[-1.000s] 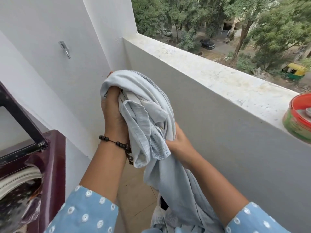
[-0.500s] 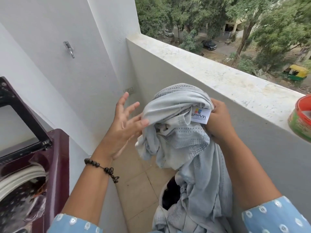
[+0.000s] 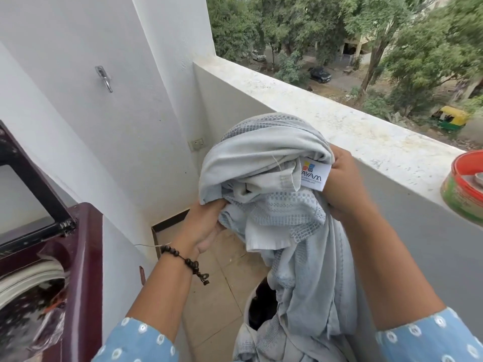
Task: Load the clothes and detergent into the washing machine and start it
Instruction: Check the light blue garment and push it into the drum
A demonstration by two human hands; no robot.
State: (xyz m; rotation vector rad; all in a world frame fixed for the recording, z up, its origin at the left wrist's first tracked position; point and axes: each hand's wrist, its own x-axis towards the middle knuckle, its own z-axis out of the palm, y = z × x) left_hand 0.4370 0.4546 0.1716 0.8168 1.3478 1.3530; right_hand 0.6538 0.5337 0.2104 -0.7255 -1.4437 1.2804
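**Cloth held up between wall and parapet**

Walls hem us in: a white wall [image 3: 78,113] on the left and a parapet [image 3: 339,121] on the right, with a strip of tiled floor [image 3: 217,296] between them. The washer [image 3: 86,270] sits at lower left, its lid [image 3: 31,184] raised and patterned laundry visible in the drum. A red-lidded tin [image 3: 465,184] rests on the parapet ledge at far right. A hook [image 3: 104,78] sticks out of the wall.

We hold a pale blue-grey cloth [image 3: 274,192] bunched up at chest height over the floor, well apart from the washer. It is smooth in places, with woven checked bands, and a white tag [image 3: 312,176] with printed letters shows near the top. Its tail hangs down to a bag [image 3: 258,309] holding dark clothes.

Our left hand [image 3: 206,226], beaded bracelet [image 3: 183,259] at the wrist, reaches up under the bundle, fingers tucked into the folds and gripping them. Our right hand [image 3: 339,184] clenches the cloth's upper right side beside the tag. Both forearms are raised, blue dotted sleeves at the elbows.
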